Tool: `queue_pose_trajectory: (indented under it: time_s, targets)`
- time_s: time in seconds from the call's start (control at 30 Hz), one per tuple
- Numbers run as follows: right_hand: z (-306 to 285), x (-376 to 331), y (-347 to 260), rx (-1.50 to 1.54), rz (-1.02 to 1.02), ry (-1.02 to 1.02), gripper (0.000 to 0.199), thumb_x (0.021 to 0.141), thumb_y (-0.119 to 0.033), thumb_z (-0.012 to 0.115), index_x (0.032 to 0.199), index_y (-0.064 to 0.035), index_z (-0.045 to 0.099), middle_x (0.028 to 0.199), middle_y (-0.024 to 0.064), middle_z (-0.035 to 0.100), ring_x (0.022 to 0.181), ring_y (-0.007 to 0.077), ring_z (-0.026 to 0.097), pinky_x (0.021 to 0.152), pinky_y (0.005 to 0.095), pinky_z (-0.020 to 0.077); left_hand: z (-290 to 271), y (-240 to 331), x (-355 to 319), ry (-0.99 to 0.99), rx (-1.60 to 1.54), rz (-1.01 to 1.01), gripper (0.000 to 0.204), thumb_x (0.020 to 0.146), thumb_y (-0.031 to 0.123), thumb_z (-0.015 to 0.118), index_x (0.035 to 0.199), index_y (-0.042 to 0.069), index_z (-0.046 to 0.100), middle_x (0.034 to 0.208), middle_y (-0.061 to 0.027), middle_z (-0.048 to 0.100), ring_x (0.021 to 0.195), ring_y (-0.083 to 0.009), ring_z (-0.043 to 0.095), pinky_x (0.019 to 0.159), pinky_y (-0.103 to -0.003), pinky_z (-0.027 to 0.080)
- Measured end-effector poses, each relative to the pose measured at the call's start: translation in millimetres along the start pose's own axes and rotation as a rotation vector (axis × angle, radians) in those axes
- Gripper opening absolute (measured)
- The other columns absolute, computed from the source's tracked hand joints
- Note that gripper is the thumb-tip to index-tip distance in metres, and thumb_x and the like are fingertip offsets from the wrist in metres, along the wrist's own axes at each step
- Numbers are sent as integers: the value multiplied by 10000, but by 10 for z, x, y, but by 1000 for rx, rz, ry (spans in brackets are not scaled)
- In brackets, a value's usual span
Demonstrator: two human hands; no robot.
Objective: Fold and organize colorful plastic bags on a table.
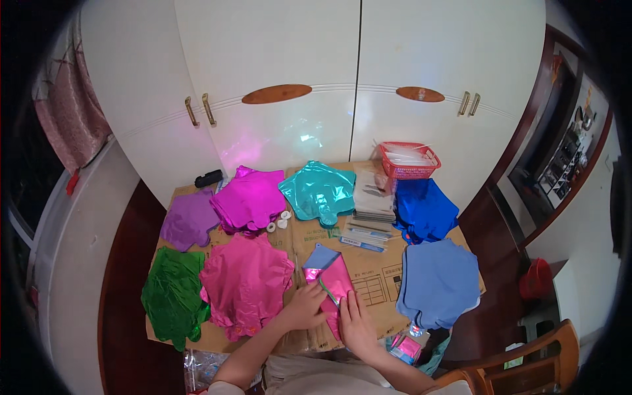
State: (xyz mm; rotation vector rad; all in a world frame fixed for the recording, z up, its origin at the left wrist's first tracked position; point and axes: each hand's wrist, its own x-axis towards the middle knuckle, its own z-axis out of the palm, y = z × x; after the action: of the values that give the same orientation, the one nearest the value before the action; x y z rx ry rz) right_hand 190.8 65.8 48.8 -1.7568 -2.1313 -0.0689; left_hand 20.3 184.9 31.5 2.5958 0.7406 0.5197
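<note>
A folded foil balloon point(338, 280), pink with green and light blue layers showing, lies on the cardboard in front of me. My left hand point(307, 308) is closed on its left edge, fingers bent, though the fingertips are partly hidden. Across its lower right side rests my right hand point(356, 324), fingers stretched out and pressing flat on the foil. Nearest to my left hand is a stack of flat pink foil balloons point(245, 283). A stack of light blue ones point(440, 282) lies to the right of my right hand.
Green point(173, 289), purple point(189, 220), magenta point(248, 196), teal point(319, 194) and dark blue point(428, 209) foil stacks line the cardboard point(303, 238). Clear packets point(374, 199), white tape rolls point(283, 222) and a red basket point(411, 171) stand farther back. A wooden chair point(540, 368) is at right.
</note>
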Motion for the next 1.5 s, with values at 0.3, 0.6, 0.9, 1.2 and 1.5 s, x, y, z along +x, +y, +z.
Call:
queue_pose_trajectory:
  time_s: [0.3,0.6,0.9,1.2,1.5]
  targets:
    - [-6,-20,4,-34,-24,13,492,811,-108,507,1265,81,476,1348,265,437,1268,415,409,997,452,405,-196,-6,365,319,-294,-458,222,765,227,672,769,5,653,719,-153,604,665,-303,602,608,-387,472]
    - [51,-53,51,-27,-50,46,476,796,-118,519,1227,82,513,1311,257,486,1257,383,440,1048,478,347,-98,-228,327,175,-326,-481,176,731,160,688,823,10,680,708,-88,641,658,-177,624,624,-306,485]
    - [100,-82,75,-24,-67,51,424,797,-119,505,1176,59,565,1241,220,562,1208,327,509,1066,451,339,-178,-139,397,183,-435,-566,169,733,154,699,807,11,648,693,-65,652,633,-121,598,587,-285,469]
    - [77,-81,69,10,-72,87,410,791,-115,513,1162,45,582,1203,194,596,1163,304,554,1044,431,376,-188,-231,405,207,-247,-395,117,653,138,683,647,35,627,648,-99,620,690,-251,585,632,-371,471]
    - [38,-91,72,-10,-116,95,409,780,-123,537,1153,31,597,1188,182,610,1151,287,567,1045,427,378,-207,-214,400,192,-267,-421,113,633,119,683,616,35,608,632,-100,607,724,-263,569,647,-375,467]
